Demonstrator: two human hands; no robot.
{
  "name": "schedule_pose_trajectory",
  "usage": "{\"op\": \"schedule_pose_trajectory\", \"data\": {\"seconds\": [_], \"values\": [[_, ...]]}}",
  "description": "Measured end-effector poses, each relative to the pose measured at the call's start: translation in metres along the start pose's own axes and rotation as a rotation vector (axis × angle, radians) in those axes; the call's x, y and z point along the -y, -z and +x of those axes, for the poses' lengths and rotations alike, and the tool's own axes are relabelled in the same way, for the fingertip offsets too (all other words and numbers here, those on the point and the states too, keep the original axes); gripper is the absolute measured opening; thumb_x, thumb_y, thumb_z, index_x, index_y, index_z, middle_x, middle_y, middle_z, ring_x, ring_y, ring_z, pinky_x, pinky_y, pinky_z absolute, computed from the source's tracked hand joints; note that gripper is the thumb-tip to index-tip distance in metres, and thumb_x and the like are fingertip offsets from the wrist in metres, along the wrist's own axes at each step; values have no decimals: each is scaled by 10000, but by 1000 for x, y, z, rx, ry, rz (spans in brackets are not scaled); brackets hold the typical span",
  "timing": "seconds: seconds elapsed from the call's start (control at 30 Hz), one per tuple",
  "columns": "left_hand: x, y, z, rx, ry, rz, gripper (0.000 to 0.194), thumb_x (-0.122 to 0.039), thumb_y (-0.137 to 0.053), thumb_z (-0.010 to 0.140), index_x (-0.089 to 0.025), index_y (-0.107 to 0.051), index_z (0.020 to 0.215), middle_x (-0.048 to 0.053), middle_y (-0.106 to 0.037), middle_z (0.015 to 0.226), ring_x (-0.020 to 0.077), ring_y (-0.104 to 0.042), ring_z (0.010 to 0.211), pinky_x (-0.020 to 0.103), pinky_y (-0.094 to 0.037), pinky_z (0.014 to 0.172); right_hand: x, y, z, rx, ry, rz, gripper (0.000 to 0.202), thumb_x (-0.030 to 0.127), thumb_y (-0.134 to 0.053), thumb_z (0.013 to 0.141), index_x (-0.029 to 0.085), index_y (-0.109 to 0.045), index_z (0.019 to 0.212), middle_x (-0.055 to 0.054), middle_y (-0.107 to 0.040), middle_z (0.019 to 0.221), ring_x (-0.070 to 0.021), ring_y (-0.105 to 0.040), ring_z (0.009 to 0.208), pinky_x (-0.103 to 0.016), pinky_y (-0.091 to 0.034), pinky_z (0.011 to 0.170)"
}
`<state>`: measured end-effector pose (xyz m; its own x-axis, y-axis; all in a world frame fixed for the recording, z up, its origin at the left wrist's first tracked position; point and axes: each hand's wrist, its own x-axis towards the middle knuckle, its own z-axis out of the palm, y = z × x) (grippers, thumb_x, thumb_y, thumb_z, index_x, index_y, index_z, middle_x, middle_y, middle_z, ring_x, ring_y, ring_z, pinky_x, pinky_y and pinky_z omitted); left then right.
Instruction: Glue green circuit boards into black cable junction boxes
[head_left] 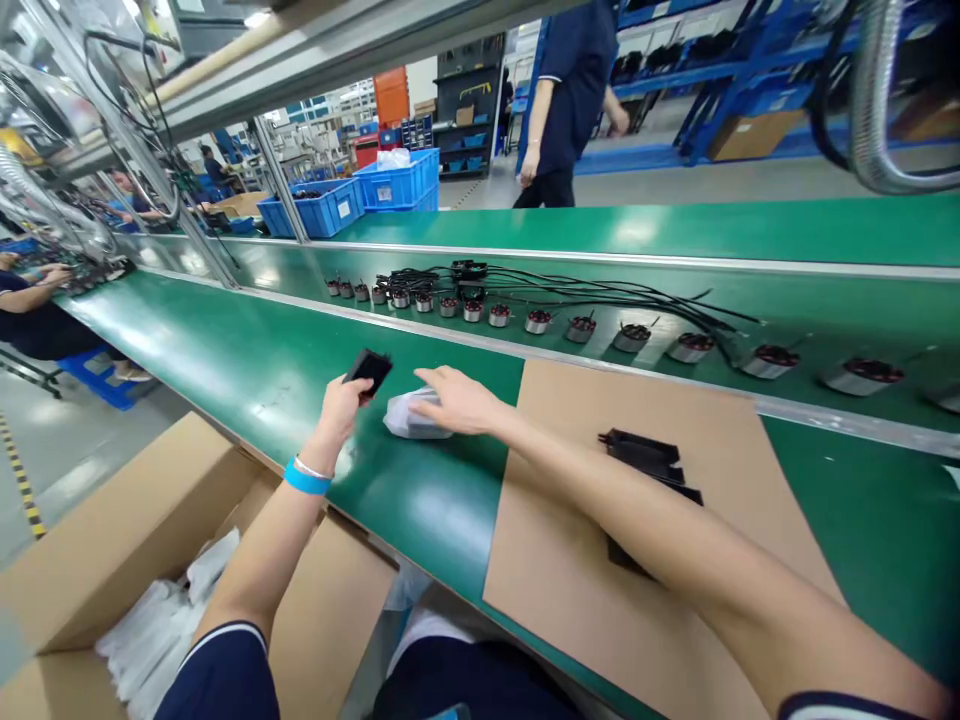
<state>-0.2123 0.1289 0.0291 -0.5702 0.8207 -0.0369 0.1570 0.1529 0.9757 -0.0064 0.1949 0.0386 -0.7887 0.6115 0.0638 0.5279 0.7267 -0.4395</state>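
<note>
My left hand (346, 405) is closed on a flat black rectangular part (370, 372), held above the green bench near its front edge. To the right lies a white wrapped packet (411, 418), apparently in a thin translucent sleeve. Over that packet reaches my right hand (461, 402), fingers apart and stretched left; whether the lower fingers touch the wrapping I cannot tell. Beneath my right forearm, several black parts (649, 455) rest on a cardboard sheet (555, 560), partly hidden by the arm.
An open carton (150, 530) with white wrapped packets stands at lower left. Along the bench's back runs a row of small motors (472, 312) with black cables (600, 285). Blue bins (397, 182) sit beyond. One person (574, 90) stands behind the line; another sits far left.
</note>
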Motion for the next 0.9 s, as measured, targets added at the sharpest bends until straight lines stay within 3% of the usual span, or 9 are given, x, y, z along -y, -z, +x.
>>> {"op": "schedule_pose_trajectory", "data": {"seconds": [0.1, 0.13, 0.2, 0.27, 0.37, 0.47, 0.57, 0.67, 0.9], "values": [[20, 23, 6, 29, 46, 229, 266, -390, -663, 911, -138, -633, 831, -25, -596, 672, 103, -547, 562, 255, -485, 580, -14, 7, 18, 50, -117, 73, 263, 361, -654, 879, 139, -704, 1011, -149, -716, 991, -286, -671, 973, -330, -498, 793], [25, 27, 7, 26, 38, 298, 239, -373, -677, 899, -144, -639, 843, -16, -603, 690, 119, -571, 598, 273, -503, 613, -18, 12, 19, 51, -144, 102, 163, 312, -697, 834, 150, -691, 853, -116, -715, 878, -262, -678, 889, -299, -485, 732], [28, 30, 6, -4, -26, 414, 191, -340, -725, 828, -161, -662, 850, 35, -641, 765, 192, -639, 754, 332, -529, 728, -23, 25, 17, 0, -200, 173, 192, 271, -719, 802, 168, -602, 691, -68, -686, 761, -215, -665, 780, -263, -450, 645], [27, 25, 0, -48, -130, 499, 224, -357, -727, 792, -173, -684, 913, 117, -671, 983, 298, -629, 1046, 421, -503, 918, -23, 38, 10, -77, -262, 264, 253, 299, -685, 842, 177, -539, 676, -39, -650, 692, -175, -639, 673, -247, -431, 579], [21, 9, -21, -68, -285, 563, 399, -442, -641, 847, -177, -652, 1145, 175, -536, 1351, 365, -420, 1355, 532, -334, 1135, -16, 59, 1, -163, -324, 425, 273, 323, -624, 907, 191, -485, 713, 18, -557, 568, -125, -572, 508, -227, -435, 499], [18, -16, -51, 87, -467, 576, 642, -522, -653, 831, -186, -516, 1361, 171, -442, 1455, 338, -377, 1398, 523, -285, 1186, -4, 80, -3, -284, -338, 558, 241, 293, -538, 973, 206, -430, 775, 51, -511, 580, -105, -584, 510, -218, -498, 511], [23, -39, -77, 266, -633, 585, 925, -596, -744, 742, -180, -358, 1473, 209, -334, 1506, 378, -312, 1437, 564, -275, 1191, 8, 103, -4, -446, -280, 758, 250, 246, -522, 988, 212, -399, 772, 62, -484, 607, -104, -602, 521, -229, -535, 503], [29, -52, -89, 278, -640, 609, 1008, -568, -824, 666, -242, -320, 1476, 196, -266, 1522, 421, -259, 1452, 621, -271, 1176, 20, 128, -6, -594, -145, 919, 273, 205, -567, 968, 207, -409, 746, 61, -484, 610, -105, -589, 494, -238, -539, 473], [32, -57, -89, 253, -583, 698, 922, -372, -847, 653, -243, -349, 1418, 192, -219, 1513, 430, -252, 1440, 627, -308, 1147, 55, 180, -17, -826, 176, 879, 286, 138, -563, 980, 190, -407, 746, 64, -485, 675, -65, -585, 601, -260, -626, 596]]}}
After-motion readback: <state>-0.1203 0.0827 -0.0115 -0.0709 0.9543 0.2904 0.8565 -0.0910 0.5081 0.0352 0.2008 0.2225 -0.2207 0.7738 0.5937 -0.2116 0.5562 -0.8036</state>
